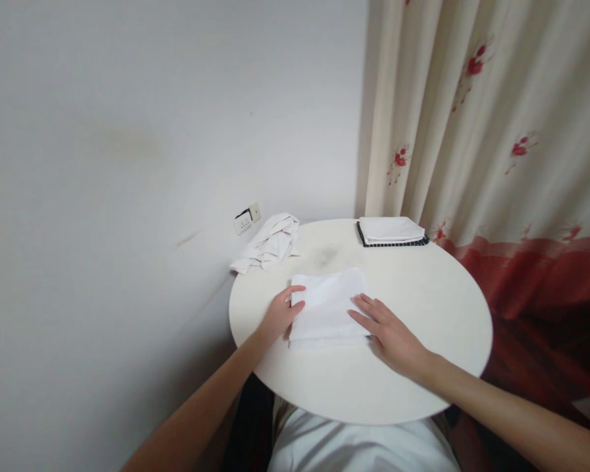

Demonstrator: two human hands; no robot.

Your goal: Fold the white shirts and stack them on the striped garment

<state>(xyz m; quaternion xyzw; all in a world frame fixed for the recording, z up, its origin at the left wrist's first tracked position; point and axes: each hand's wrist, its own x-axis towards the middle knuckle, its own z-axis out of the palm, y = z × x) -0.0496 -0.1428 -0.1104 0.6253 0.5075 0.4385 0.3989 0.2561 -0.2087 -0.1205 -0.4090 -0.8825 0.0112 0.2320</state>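
A white cloth (327, 308), folded into a flat rectangle, lies on the round white table in front of me. My left hand (281, 316) is at its left edge, thumb and forefinger apart and resting on the cloth. Across from it, my right hand (386, 331) lies on the right edge with fingers stretched out flat. Along the near side, a lower layer of the cloth shows past the upper one. Its inner folds are hidden.
The round table (437, 314) stands against a wall with a power socket (242, 222). A crumpled white cloth (271, 244) lies at the back left. Folded white fabric (392, 229) rests on a dark patterned piece (396, 244) at the back right, near a floral curtain (437, 131).
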